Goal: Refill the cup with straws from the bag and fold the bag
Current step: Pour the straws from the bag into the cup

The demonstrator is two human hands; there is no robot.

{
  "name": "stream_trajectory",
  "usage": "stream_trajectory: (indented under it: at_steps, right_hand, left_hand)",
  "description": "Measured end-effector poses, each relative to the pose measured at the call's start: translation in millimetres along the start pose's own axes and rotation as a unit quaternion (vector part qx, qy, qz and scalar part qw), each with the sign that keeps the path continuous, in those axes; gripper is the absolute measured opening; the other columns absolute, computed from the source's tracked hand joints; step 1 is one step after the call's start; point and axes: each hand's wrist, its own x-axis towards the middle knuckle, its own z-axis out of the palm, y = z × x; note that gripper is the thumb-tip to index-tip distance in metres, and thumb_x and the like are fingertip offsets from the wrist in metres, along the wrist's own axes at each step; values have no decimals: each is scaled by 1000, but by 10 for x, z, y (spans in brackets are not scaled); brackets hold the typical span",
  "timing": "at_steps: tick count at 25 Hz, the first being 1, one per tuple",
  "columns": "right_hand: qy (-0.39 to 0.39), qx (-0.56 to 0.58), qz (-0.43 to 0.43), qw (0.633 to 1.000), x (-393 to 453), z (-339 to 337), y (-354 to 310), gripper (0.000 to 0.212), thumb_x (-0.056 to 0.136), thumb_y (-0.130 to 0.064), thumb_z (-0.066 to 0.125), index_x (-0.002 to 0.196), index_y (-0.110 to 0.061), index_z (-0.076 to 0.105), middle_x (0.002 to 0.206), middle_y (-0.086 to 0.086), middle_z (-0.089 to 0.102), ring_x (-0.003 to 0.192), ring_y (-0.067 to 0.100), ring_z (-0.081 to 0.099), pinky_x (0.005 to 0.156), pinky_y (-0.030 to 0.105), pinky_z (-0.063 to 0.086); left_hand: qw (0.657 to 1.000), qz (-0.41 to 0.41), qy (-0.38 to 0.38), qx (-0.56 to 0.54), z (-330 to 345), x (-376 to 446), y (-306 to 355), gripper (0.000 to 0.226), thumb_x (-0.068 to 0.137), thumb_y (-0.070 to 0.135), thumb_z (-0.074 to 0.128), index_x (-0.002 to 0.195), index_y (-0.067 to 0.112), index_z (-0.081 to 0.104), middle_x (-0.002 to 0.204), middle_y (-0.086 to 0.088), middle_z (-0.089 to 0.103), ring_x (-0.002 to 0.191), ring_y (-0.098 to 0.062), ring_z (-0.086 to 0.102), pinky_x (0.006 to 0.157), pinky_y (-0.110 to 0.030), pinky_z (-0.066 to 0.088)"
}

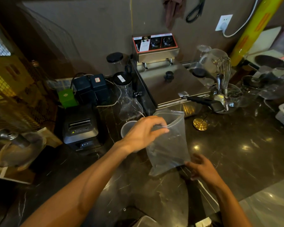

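Note:
A clear plastic bag (pixel 169 145) is held upright above the dark marble counter (pixel 236 145). My left hand (pixel 144 133) pinches the bag's open top edge. My right hand (pixel 200 167) grips its lower right corner. The bag looks see-through and I cannot make out straws inside it. A translucent plastic cup (pixel 126 127) stands on the counter just behind my left hand, partly hidden by it; its contents are not visible.
A receipt printer (pixel 80 128) sits left of the cup, a glass flask (pixel 128 99) behind it. A steel fryer (pixel 169 82) stands at the back, its black handle (pixel 205 102) jutting forward. A gold disc (pixel 200 124), a whisk in a glass bowl (pixel 226 95) and jars lie right.

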Motion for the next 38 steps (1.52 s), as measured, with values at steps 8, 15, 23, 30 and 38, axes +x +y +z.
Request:
stream_trajectory:
  at_steps: [8, 15, 23, 30, 38]
  right_hand:
    - [-128, 287, 25, 949, -82, 282, -5, 42, 90, -28, 68, 127, -9, 68, 101, 6, 75, 54, 11, 57, 59, 29, 59]
    - [-9, 316, -126, 940, -209, 145, -485, 20, 100, -15, 61, 120, -15, 67, 106, 11, 73, 70, 19, 70, 60, 30, 63]
    - [57, 60, -296, 951, -431, -57, -873, 15, 101, -21, 61, 113, -24, 70, 108, 0, 73, 83, 24, 73, 64, 37, 64]
    - [76, -25, -329, 941, -464, -21, -1301, 10, 100, -19, 64, 102, -25, 71, 91, -3, 73, 70, 9, 72, 54, 20, 56]
    - [96, -91, -361, 923, -471, 45, -1700, 11, 101, -23, 64, 110, -24, 72, 95, 0, 76, 66, 9, 73, 58, 26, 63]
  left_hand:
    - [988, 29, 80, -132, -251, -80, 197, 14, 97, 17, 70, 103, 6, 74, 103, -5, 76, 100, -15, 73, 93, -28, 58]
    - [982, -7, 147, -122, -615, -265, -101, 12, 97, 15, 68, 104, 8, 75, 105, -1, 76, 104, -11, 72, 94, -31, 60]
    - [963, -143, 176, -145, -411, -612, -701, 10, 98, 19, 68, 101, 17, 78, 103, 2, 79, 102, -12, 76, 97, -43, 61]
    - [931, -191, 231, -206, -241, -723, -873, 13, 99, 14, 67, 98, 6, 77, 99, -10, 80, 98, -22, 77, 92, -29, 61]
    - [925, -211, 222, -225, -167, -837, -963, 14, 100, 17, 65, 99, 9, 76, 96, -4, 81, 91, -8, 78, 78, -14, 58]
